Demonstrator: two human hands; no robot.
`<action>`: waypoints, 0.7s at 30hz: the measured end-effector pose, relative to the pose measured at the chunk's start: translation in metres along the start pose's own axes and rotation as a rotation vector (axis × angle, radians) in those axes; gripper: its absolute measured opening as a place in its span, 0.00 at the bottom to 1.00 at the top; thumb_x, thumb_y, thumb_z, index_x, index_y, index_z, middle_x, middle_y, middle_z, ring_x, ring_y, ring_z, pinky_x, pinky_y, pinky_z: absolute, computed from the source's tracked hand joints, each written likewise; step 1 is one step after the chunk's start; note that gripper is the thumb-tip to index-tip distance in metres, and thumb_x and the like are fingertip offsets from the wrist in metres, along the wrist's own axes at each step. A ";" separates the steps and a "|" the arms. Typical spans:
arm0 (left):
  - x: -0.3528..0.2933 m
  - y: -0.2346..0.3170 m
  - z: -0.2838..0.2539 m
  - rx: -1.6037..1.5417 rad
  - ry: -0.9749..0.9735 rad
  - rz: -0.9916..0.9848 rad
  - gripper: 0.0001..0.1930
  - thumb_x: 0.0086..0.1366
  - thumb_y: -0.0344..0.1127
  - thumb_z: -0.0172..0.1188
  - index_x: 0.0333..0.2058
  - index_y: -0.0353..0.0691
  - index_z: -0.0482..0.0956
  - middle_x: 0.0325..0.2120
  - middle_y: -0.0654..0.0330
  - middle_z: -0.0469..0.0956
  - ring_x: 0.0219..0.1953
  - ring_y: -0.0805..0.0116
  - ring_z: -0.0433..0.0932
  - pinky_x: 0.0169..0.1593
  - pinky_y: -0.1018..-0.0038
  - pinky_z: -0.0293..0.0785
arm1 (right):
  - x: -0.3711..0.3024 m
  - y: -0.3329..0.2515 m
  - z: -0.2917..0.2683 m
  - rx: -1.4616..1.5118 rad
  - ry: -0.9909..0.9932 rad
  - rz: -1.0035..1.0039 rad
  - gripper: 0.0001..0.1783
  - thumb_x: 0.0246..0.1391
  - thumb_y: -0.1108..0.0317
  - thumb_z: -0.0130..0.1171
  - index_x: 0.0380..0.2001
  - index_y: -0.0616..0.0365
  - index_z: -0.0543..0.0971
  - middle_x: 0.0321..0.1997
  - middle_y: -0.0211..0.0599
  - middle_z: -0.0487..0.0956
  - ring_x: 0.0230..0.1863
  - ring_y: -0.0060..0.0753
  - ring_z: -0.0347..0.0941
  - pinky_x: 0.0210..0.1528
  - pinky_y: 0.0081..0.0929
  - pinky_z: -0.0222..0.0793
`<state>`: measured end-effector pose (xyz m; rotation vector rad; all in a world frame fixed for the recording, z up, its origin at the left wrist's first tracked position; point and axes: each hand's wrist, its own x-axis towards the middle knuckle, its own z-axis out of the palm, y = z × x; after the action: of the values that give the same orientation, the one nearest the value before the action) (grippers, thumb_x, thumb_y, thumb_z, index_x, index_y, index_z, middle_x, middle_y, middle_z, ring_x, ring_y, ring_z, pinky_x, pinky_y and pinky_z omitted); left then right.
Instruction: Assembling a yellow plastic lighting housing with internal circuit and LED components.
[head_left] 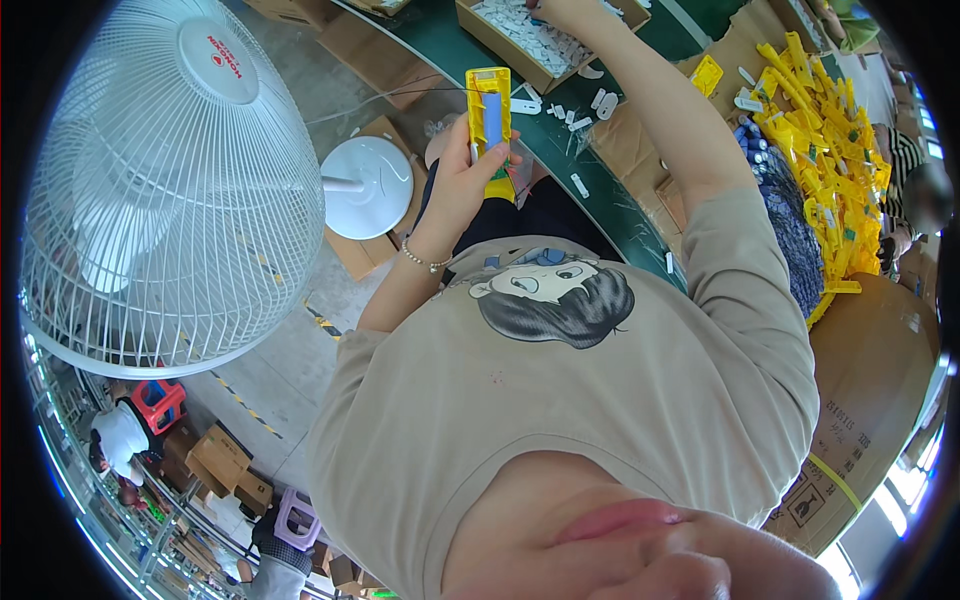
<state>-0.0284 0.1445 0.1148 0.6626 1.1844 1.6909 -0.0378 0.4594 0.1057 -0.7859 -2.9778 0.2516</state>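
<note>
The left hand [472, 172] is gripping the case [476, 118] — best held level, cell [493, 116] seated — while the right hand [570, 13] is hanging over the box [503, 48], grasp unclear.

Bright, diffuse light; soft shadows. Landmark: white fan [170, 190]. Below it, glowing light strips [57, 482], curved by fisheye distortion. Right of it, small glare on white round base [385, 205]; farther right, yellow casing [476, 112] fairly sharp. Far lower right of it, overexposed panes [888, 510]. Picture rim black.
</note>
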 end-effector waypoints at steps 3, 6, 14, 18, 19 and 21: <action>-0.003 -0.005 -0.002 -0.006 0.019 -0.012 0.20 0.64 0.31 0.52 0.54 0.38 0.61 0.42 0.56 0.73 0.38 0.69 0.76 0.42 0.73 0.75 | -0.003 -0.005 0.000 0.062 0.048 -0.049 0.12 0.41 0.69 0.54 0.30 0.59 0.82 0.31 0.52 0.79 0.36 0.51 0.77 0.40 0.41 0.71; -0.006 -0.005 -0.001 0.006 0.044 -0.030 0.20 0.64 0.31 0.52 0.53 0.38 0.61 0.42 0.56 0.73 0.38 0.69 0.76 0.41 0.73 0.75 | -0.003 -0.003 0.000 0.066 0.076 -0.017 0.12 0.42 0.70 0.53 0.30 0.60 0.82 0.32 0.53 0.79 0.36 0.51 0.76 0.40 0.42 0.71; -0.009 -0.002 -0.013 0.036 0.094 -0.021 0.19 0.64 0.30 0.51 0.53 0.38 0.62 0.42 0.55 0.73 0.37 0.69 0.76 0.41 0.74 0.75 | -0.058 -0.026 -0.058 0.555 0.531 -0.329 0.05 0.46 0.75 0.58 0.28 0.63 0.81 0.31 0.46 0.77 0.34 0.43 0.76 0.35 0.33 0.71; -0.006 0.002 -0.011 0.047 0.102 0.005 0.20 0.64 0.30 0.51 0.53 0.38 0.61 0.42 0.55 0.73 0.38 0.69 0.76 0.41 0.74 0.74 | -0.104 -0.028 -0.066 0.535 0.763 -0.611 0.07 0.49 0.76 0.59 0.34 0.65 0.80 0.29 0.38 0.78 0.31 0.30 0.75 0.31 0.22 0.71; -0.005 0.002 -0.009 0.061 0.080 0.024 0.20 0.64 0.30 0.51 0.54 0.38 0.61 0.42 0.55 0.73 0.38 0.69 0.76 0.42 0.74 0.74 | -0.115 -0.029 -0.064 0.514 0.806 -0.605 0.09 0.50 0.74 0.61 0.37 0.63 0.80 0.31 0.34 0.80 0.29 0.21 0.74 0.30 0.17 0.69; -0.001 0.006 -0.002 0.050 0.071 0.004 0.20 0.63 0.29 0.52 0.54 0.37 0.61 0.41 0.55 0.73 0.36 0.71 0.76 0.41 0.75 0.74 | -0.141 -0.036 -0.064 0.679 0.692 -0.519 0.09 0.50 0.76 0.60 0.37 0.63 0.80 0.31 0.33 0.80 0.30 0.20 0.74 0.32 0.17 0.69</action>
<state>-0.0319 0.1424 0.1193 0.6401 1.2794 1.7056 0.0729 0.3676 0.1735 0.0063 -2.1085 0.7200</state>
